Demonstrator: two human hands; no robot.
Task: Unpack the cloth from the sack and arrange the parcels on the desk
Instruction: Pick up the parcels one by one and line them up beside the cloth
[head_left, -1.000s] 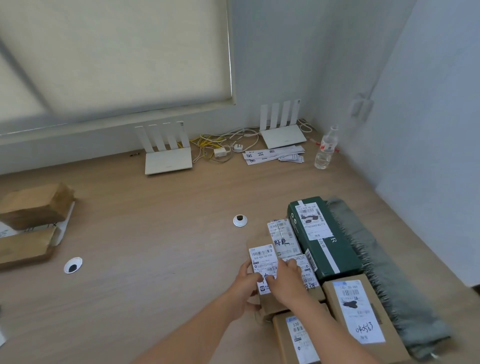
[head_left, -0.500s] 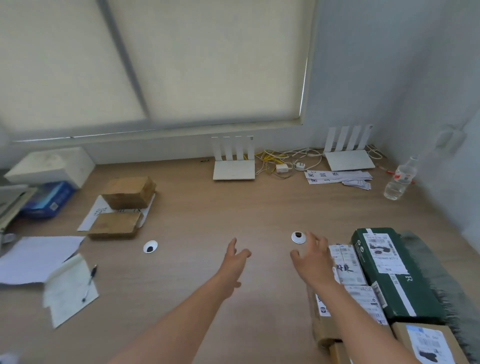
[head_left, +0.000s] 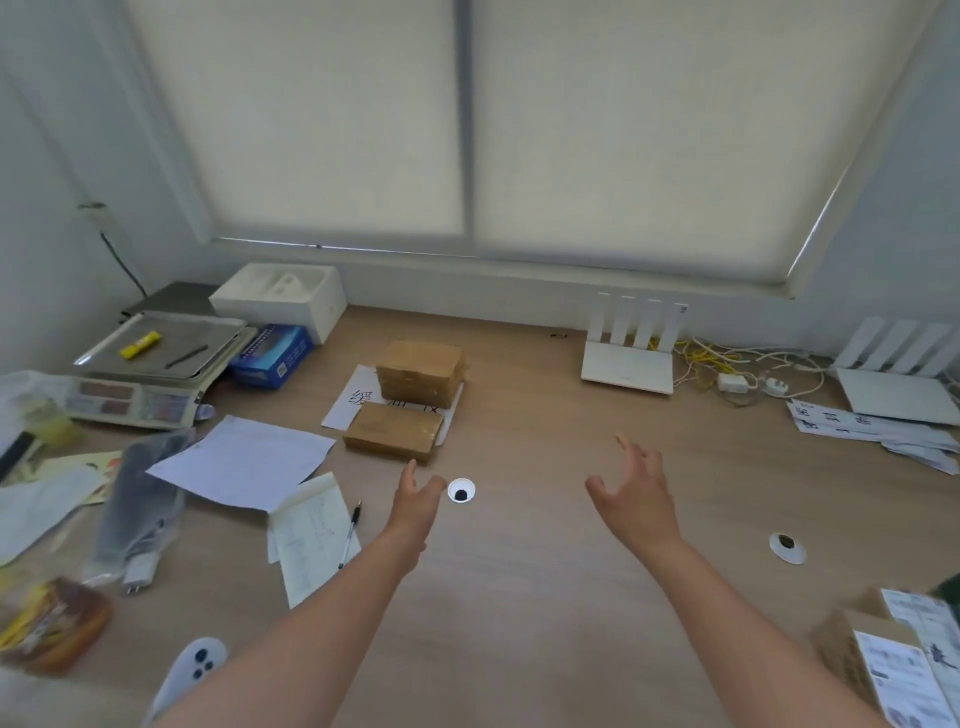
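Observation:
Two brown taped parcels lie on a white sheet in the middle of the wooden desk (head_left: 519, 597): a thicker one (head_left: 418, 372) behind and a flatter one (head_left: 393, 433) in front. My left hand (head_left: 415, 506) hovers open just below the flat parcel, beside a round cable hole (head_left: 461, 490). My right hand (head_left: 636, 496) is open too, fingers spread, over bare desk to the right of them. Labelled cardboard parcels (head_left: 888, 660) show at the bottom right edge. No sack or cloth is visible.
A weighing scale (head_left: 156, 364), a white box (head_left: 280, 299) and a blue box (head_left: 272, 356) stand at the back left, with loose papers (head_left: 244, 462), a notepad and pen (head_left: 311, 535) in front. Two white routers (head_left: 628, 353) with cables sit at the back right.
Both hands let go of the labelled parcels at the right and swung left, open, toward the two brown parcels. The view panned left, so the green box and cloth left the frame.

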